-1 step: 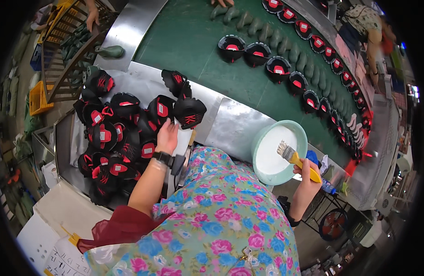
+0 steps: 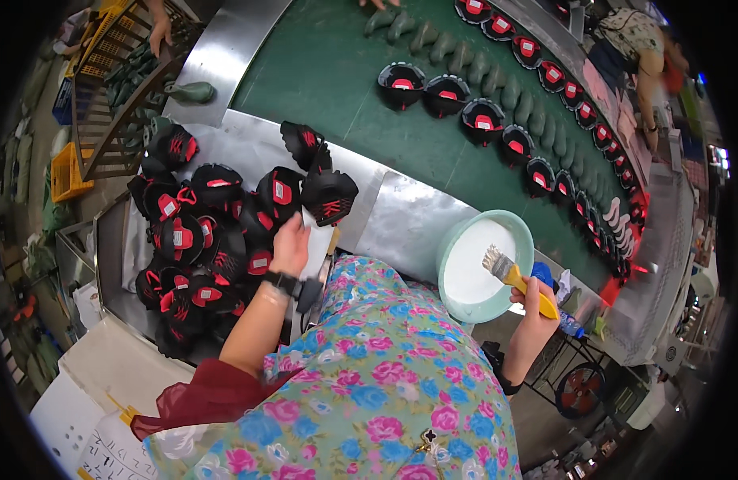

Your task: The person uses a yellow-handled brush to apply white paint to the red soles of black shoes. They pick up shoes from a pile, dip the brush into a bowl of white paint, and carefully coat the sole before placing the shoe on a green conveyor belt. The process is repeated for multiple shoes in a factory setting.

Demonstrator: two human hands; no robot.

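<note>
My right hand [image 2: 535, 308] is closed round the yellow handle of a paintbrush [image 2: 515, 278]. The brush's white-coated bristles are over a pale green bowl [image 2: 527, 236] of white liquid [image 2: 475, 268]. On the other side, my left hand [image 2: 290, 248] reaches toward a heap of black and red shoe uppers [image 2: 182, 237], its fingers extended and apparently holding nothing. Just beyond the fingertips sits one upper with a pale label [image 2: 282, 193]. Another upper [image 2: 330, 196] stands to its right. Whether the fingertips touch an upper, I cannot tell.
Across the metal ledge [image 2: 409, 212] lies a green conveyor belt [image 2: 321, 72] with rows of uppers [image 2: 485, 120] and dark green shoe lasts [image 2: 497, 80]. A slatted rack [image 2: 105, 120] of lasts stands far left. Another person's hand [image 2: 161, 36] is beside it.
My left hand has drawn slightly back toward me, and its fingers look a little more bent. My right hand and the brush have barely moved.
</note>
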